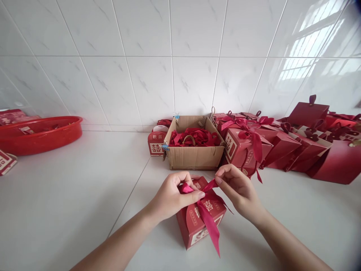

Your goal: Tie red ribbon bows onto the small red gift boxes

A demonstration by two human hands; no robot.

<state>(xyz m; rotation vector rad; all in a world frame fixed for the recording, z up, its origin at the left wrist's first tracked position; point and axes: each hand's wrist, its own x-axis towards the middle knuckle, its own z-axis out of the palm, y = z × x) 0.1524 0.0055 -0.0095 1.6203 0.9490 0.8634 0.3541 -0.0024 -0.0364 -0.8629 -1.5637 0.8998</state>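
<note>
Low in the centre of the frame a small red gift box [200, 222] sits on the white surface [70, 195], and both hands work a red ribbon [208, 218] over its top. The left hand [173, 195] pinches a loop of it between thumb and fingers, while the right hand [239, 190] nips another stretch at its fingertips — one tail hangs down the box's front. Just behind stands an open cardboard carton [194, 156] of red ribbons — finished boxes [254, 146] crowd the centre right, a red basin [39, 133] sits at the left edge.

Left hand [172, 197] covers the middle of the red ribbon [209, 226] and part of the gift box [187, 224] top; the ribbon's tail hides part of the print. Forearms run off the bottom edge. The red basin [39, 133] and small carton [5, 162] are cropped at left; the right corners blur dark.
</note>
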